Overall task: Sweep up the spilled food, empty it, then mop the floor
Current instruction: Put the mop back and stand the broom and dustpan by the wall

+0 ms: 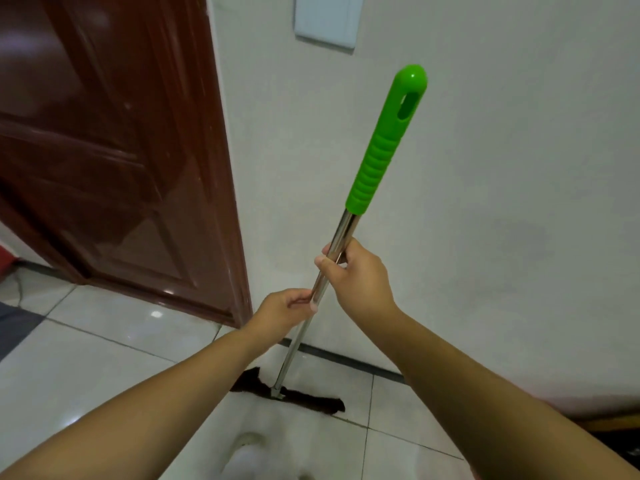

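I hold a mop with a shiny metal pole (294,348) and a ribbed green grip (384,147) at its top end. My right hand (356,275) is closed around the pole just below the green grip. My left hand (284,310) grips the pole a little lower. The pole leans up to the right. Its flat dark brown mop head (304,398) lies on the white tiled floor (104,368), close to the wall's dark baseboard (346,358). No spilled food shows in view.
A dark red wooden door (114,161) stands at the left beside the white wall (485,202). A white panel (327,19) is mounted high on the wall. A dark mat (15,323) lies at the far left. A white-socked foot (249,459) shows at the bottom.
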The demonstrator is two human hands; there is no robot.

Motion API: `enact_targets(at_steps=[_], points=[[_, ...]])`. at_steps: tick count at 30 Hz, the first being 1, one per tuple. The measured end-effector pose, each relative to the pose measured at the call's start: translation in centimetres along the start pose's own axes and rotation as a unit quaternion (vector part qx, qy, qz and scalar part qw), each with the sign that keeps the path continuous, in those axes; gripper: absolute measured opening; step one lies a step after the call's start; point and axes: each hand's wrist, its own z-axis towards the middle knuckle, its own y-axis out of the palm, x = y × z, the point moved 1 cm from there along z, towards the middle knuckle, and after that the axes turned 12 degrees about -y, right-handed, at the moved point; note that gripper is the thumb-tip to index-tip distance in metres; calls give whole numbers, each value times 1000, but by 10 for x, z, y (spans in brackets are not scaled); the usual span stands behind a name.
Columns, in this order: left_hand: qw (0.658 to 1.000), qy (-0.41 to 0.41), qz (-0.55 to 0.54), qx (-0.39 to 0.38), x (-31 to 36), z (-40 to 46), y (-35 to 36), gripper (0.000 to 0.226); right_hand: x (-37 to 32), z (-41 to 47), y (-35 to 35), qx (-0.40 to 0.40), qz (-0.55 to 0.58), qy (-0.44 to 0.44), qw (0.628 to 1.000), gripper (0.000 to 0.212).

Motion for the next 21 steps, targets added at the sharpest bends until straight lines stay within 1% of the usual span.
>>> enact_targets(at_steps=[3, 5, 9, 13, 15, 17, 19, 21], points=[[998, 53, 36, 13, 17, 3, -8, 35, -17, 19, -10, 20, -14, -12, 1000, 10], [994, 89, 55, 15, 31, 6, -11, 30, -30, 30, -17, 35, -32, -24, 999, 14], [988, 141, 61, 21, 56, 14, -17, 19, -56, 52, -31, 77, -82, -58, 992, 23], [979, 191, 63, 15, 76, 18, -24, 18, -73, 70, -38, 118, -108, -84, 984, 21], [978, 190, 82, 13, 79, 22, -27, 21, -73, 75, -35, 120, -119, -79, 982, 20], [979, 168, 117, 15, 74, 28, -29, 19, -65, 77, -25, 108, -117, -58, 986, 19], [978, 134, 158, 22, 63, 36, -28, 12, -51, 76, -9, 88, -95, -22, 991, 17], [978, 113, 172, 31, 54, 43, -24, 11, -33, 72, 10, 68, -59, 19, 996, 11]])
